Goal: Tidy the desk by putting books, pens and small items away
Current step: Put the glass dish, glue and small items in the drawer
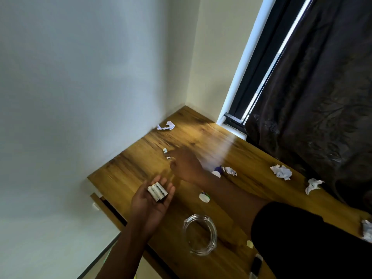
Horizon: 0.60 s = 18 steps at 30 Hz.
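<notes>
Around glass ashtray (200, 234): crumpled papers (281, 172) (scattered), white cap (204, 197).

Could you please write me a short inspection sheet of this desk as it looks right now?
Surface: wooden desk in a wall corner; a drawer below its left edge is slightly open.
Job's things: white batteries lie in the left hand's palm; two more small batteries lie on the desk near the right hand's fingertips.
Clutter: crumpled papers, a glass ashtray, a small white-capped container.
Grippers: left hand palm up, fingers relaxed; right hand blurred, reaching toward the loose batteries, grip unclear.
Cables: nothing seen.
Surroundings: white walls, a window frame, a dark curtain on the right.
</notes>
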Tool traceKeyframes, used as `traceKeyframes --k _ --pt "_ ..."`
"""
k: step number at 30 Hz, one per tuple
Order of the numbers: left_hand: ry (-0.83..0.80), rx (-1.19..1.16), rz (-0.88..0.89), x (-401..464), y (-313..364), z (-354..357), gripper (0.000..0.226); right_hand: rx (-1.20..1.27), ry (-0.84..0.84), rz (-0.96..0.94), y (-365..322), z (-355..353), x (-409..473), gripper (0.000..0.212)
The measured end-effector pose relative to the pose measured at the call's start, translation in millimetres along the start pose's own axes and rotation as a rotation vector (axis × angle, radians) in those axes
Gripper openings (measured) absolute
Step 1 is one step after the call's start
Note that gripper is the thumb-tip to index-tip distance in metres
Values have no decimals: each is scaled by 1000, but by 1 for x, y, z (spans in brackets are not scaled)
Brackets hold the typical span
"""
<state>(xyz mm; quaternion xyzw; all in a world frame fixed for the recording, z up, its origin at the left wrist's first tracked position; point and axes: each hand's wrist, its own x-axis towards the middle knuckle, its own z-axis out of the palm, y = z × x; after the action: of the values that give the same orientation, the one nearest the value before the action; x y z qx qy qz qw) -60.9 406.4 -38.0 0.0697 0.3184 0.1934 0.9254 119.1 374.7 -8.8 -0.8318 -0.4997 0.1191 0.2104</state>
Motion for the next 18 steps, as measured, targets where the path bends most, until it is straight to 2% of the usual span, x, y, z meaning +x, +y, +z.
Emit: traceKeyframes --k 5,9,14,18 --pt "8 -17 24 -4 8 -13 51 -191 -139 40 -1 22 35 33" --pt "-1 -16 18 -8 8 -13 51 -195 -106 98 1 29 44 29" --pt "0 9 3 -12 11 -12 50 85 33 258 -9 20 26 15" --pt "-36 53 -28 -14 4 -9 36 384 127 276 -20 -4 -26 16"
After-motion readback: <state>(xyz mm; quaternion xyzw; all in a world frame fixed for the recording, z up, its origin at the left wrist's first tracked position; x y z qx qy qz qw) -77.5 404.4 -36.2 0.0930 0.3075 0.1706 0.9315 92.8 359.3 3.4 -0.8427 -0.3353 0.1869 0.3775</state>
